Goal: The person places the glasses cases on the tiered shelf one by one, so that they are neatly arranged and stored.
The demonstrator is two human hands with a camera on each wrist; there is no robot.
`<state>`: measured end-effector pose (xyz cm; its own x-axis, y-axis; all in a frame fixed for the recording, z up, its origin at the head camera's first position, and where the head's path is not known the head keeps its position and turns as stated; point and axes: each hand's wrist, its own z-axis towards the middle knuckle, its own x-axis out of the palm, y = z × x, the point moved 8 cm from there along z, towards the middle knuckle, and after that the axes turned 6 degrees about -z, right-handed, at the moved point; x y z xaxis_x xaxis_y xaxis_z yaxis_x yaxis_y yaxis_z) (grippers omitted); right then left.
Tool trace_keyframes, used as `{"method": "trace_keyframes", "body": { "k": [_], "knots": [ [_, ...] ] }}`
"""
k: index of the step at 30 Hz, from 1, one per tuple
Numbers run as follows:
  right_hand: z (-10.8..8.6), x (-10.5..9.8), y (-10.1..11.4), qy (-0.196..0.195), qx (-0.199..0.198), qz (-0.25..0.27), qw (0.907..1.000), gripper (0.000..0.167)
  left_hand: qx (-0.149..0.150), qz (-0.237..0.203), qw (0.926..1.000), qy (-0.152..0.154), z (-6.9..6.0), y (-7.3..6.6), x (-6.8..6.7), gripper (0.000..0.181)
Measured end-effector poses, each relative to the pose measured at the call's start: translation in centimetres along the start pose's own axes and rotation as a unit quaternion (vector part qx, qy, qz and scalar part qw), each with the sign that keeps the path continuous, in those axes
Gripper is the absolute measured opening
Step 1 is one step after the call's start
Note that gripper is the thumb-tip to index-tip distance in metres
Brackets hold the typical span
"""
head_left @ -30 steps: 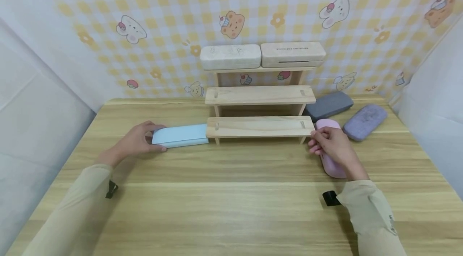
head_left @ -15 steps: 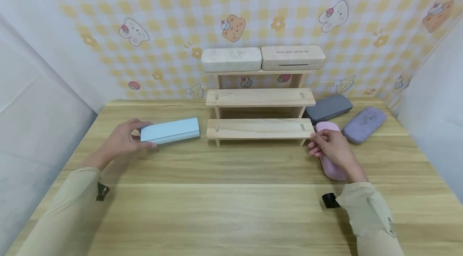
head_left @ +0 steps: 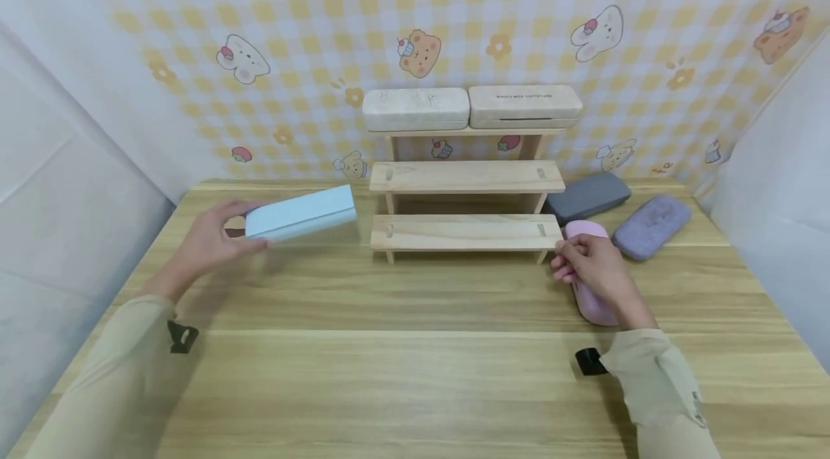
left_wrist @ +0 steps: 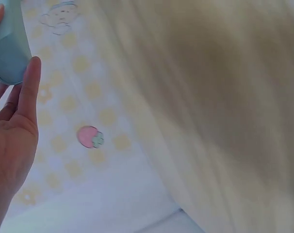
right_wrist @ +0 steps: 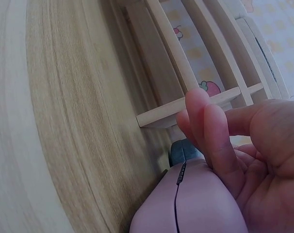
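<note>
Left hand grips a pale-blue oblong case; right hand pinches a tiered pale-wood shelf at four o'clock.

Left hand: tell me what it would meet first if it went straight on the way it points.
The light blue case in the left hand would probably meet the wooden shelf first, at its left end; depth is unclear, so I can't tell which board.

Top tier: two cases! Right of the stand, three more cases on the desk; left, one held case!
</note>
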<state>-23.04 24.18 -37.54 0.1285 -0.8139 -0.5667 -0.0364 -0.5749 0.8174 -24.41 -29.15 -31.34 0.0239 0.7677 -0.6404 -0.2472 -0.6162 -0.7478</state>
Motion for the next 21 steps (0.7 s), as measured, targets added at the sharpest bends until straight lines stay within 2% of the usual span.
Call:
{"method": "trace_keyframes", "body": {
  "k": [4, 7, 15, 21],
  "knots": [
    [0.0, 0.0, 0.1, 0.000, -0.003, -0.001, 1.0000, 0.037, 0.022, -0.013, 0.9996, -0.007, 0.1, -3.5, 0.1, 0.055],
    [0.0, -0.1, 0.2, 0.001, -0.006, -0.001, 1.0000, 0.038, 0.043, -0.021, 0.9989, -0.007, 0.5, -5.2, 0.3, 0.054],
    [0.0, -0.1, 0.2, 0.000, -0.003, -0.007, 1.0000, 0.038, 0.075, -0.026, 0.9968, 0.008, 2.3, -8.0, 1.5, 0.056],
    [-0.1, 0.0, 0.3, 0.000, -0.004, -0.006, 1.0000, 0.037, 0.093, -0.031, 0.9948, 0.025, 3.9, -9.2, 3.0, 0.056]
  ]
}}
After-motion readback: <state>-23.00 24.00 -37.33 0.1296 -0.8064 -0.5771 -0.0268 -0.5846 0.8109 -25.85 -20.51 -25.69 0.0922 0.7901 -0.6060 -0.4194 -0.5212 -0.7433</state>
